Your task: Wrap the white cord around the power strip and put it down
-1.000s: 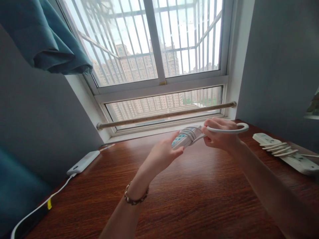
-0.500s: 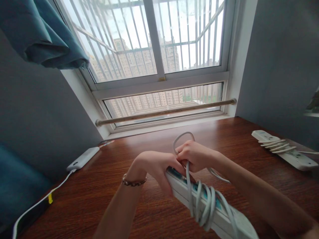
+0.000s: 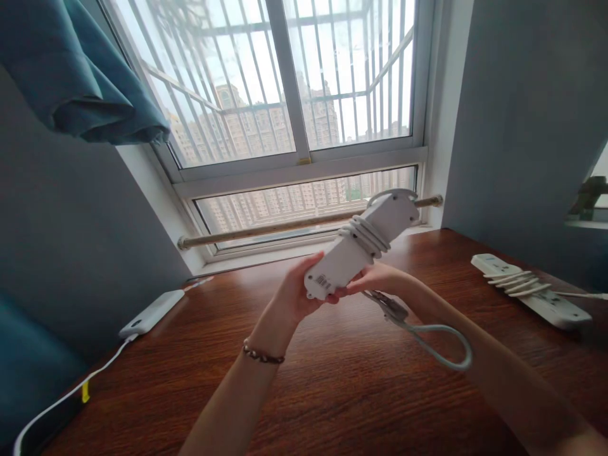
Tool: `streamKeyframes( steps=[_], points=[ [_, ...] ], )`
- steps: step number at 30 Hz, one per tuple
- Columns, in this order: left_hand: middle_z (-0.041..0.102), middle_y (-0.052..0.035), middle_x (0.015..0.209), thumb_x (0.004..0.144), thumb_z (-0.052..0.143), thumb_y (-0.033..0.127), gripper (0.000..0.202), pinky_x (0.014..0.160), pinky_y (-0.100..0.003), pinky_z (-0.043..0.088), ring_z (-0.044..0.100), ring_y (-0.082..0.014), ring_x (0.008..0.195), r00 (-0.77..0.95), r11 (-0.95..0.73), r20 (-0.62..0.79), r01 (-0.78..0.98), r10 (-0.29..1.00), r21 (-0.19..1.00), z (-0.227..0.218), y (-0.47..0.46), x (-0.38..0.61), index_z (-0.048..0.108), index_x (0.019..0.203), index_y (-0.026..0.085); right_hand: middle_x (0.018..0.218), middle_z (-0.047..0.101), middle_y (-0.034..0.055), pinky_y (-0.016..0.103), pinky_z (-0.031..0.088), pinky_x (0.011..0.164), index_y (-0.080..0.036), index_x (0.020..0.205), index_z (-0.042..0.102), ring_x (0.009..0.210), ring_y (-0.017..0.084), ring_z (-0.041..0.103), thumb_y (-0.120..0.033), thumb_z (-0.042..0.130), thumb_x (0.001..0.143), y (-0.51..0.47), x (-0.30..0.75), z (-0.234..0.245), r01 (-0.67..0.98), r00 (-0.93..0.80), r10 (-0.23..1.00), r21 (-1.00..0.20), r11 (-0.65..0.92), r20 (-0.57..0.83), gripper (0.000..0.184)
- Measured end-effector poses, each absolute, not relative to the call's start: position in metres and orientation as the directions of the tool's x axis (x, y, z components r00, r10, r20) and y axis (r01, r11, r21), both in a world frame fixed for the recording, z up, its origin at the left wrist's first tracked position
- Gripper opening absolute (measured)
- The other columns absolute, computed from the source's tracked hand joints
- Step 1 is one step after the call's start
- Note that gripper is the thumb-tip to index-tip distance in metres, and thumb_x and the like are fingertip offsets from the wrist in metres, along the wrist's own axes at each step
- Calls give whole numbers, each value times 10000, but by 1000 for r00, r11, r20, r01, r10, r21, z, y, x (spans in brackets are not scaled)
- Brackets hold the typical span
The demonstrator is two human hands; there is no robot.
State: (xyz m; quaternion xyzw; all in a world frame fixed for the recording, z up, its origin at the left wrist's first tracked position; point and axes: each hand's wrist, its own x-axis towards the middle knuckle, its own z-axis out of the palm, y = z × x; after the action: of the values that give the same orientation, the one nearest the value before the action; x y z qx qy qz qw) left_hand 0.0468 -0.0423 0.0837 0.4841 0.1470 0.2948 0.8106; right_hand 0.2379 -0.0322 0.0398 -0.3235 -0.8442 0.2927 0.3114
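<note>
Above the wooden table (image 3: pixel 332 392), my left hand (image 3: pixel 294 294) grips the near end of a white power strip (image 3: pixel 363 244). The strip points up and away with its back side facing me. Several turns of its white cord (image 3: pixel 368 235) are wound round its middle. My right hand (image 3: pixel 380 278) is closed under the strip, holding the cord near the plug (image 3: pixel 389 305). A loose loop of cord (image 3: pixel 441 345) hangs down from that hand. A beaded bracelet (image 3: pixel 261 356) is on my left wrist.
A second white power strip (image 3: pixel 527 288) with its cord wound round it lies at the table's right edge. A white power bank (image 3: pixel 152 311) with a white cable (image 3: pixel 61 399) lies at the left. A barred window (image 3: pixel 294 114), a wooden rod (image 3: pixel 294 223) and a teal curtain (image 3: pixel 71 76) are behind.
The power strip has swung up from low in front of me to point toward the window, its back now facing me. The free cord now hangs in a loop below my right hand.
</note>
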Motion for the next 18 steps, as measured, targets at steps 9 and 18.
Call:
streamKeyframes(
  steps=[9, 18],
  points=[
    [542, -193, 950, 890, 305, 374, 439, 462, -177, 432, 482, -116, 612, 589, 366, 167, -673, 790, 643, 117, -55, 23, 481, 1143, 60, 1355, 273, 169, 379, 464, 781, -365, 1385, -61, 1033, 250, 528, -198, 738, 572, -13, 262, 40, 127, -879, 467, -991, 35, -97, 1152],
    [506, -192, 1049, 827, 459, 305, 473, 503, -232, 504, 502, -132, 683, 443, 385, 137, -868, 886, 313, 127, -49, -15, 347, 1234, 91, 940, 564, 91, 348, 418, 833, -136, 948, 606, 914, 200, 527, -283, 599, 722, 7, 260, 30, 632, -363, 811, -518, 577, 460, 270]
  ],
)
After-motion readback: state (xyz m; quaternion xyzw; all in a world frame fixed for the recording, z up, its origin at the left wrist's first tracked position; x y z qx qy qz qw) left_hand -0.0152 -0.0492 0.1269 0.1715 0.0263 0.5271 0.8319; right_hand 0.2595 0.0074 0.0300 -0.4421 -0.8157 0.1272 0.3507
